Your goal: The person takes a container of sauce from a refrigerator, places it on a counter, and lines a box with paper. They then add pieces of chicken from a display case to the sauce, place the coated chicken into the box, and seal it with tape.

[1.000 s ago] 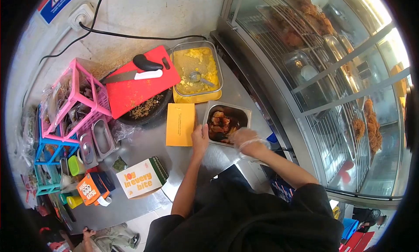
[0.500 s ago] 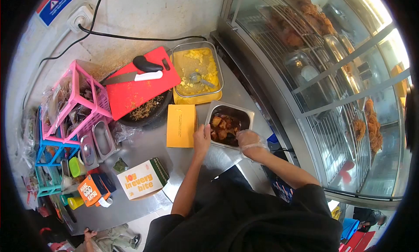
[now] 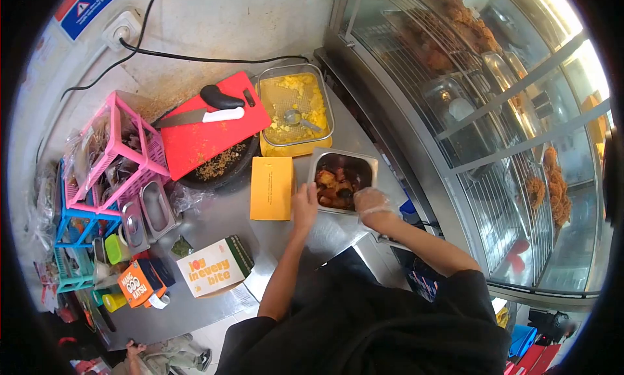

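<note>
A steel pan [image 3: 369, 167] holds dark, sauced chunks of food [image 3: 336, 188]. My left hand [image 3: 304, 207] grips the pan's left rim, thumb over the edge. At the pan's lower right corner is my right hand [image 3: 375, 207], in a clear plastic glove, its fingers curled at the rim; what they hold, if anything, is hidden. Just left of the pan stands a yellow box [image 3: 272, 188]. Behind it, a wire-mesh tray [image 3: 276, 92] carries yellow crumbled food and a small scoop [image 3: 302, 120].
A red cutting board [image 3: 214, 138] with a knife [image 3: 195, 117] lies over a dark round bowl [image 3: 224, 167]. Pink baskets [image 3: 120, 147] and cartons [image 3: 211, 268] stand left. A glass display case [image 3: 481, 180] fills the right. Another person's hand [image 3: 134, 347] shows at lower left.
The food in the pan has shifted, with more of the pan's upper inside showing. My right hand has moved slightly. The whole view has shifted a little.
</note>
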